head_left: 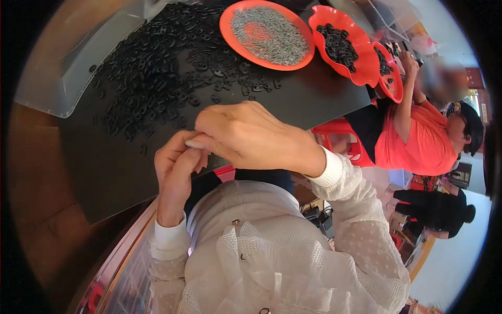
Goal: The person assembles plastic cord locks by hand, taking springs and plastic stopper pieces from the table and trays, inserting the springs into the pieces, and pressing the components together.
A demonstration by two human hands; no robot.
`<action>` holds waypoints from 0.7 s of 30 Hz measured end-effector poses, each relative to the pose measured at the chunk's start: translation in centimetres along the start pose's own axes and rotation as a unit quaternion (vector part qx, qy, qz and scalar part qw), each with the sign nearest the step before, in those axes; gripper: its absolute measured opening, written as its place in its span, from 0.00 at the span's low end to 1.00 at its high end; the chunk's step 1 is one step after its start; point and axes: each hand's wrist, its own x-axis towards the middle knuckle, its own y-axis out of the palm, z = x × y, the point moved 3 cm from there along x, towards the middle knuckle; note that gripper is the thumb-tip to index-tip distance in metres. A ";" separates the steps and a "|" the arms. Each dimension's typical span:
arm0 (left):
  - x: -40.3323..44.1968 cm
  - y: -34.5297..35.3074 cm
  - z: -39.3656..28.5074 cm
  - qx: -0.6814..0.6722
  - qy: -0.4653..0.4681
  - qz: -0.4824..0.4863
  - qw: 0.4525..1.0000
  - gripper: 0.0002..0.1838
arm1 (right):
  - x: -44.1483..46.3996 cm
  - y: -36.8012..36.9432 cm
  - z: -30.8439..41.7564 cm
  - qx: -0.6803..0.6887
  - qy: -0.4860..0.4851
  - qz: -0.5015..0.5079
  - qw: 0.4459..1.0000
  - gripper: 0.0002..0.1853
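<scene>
My left hand (177,170) and my right hand (250,135) meet in front of my body, over the near edge of the dark table (112,186). Their fingertips press together in a pinch, and whatever lies between them is hidden. Just beyond my hands spreads a big heap of small black plastic parts (157,73), some with holes. An orange-red plate (226,32) farther back holds many small silvery metal pins (272,39).
Right of the plate stands a red wavy-rimmed bowl (361,63) of black parts, with another red dish (396,89) behind it. A clear plastic bin (63,94) is at the left. A co-worker in a red shirt (418,138) sits at the right; another person in black (434,206) is farther off.
</scene>
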 end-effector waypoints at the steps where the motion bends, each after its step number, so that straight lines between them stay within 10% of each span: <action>1: 0.0 0.1 0.0 0.004 0.012 0.004 1.000 0.10 | 0.1 -0.1 -0.1 -0.005 -0.002 0.007 1.000 0.17; 21: -0.3 1.3 0.1 0.128 -0.046 -0.056 0.989 0.09 | -2.1 0.0 0.5 -0.133 -0.015 -0.056 0.989 0.08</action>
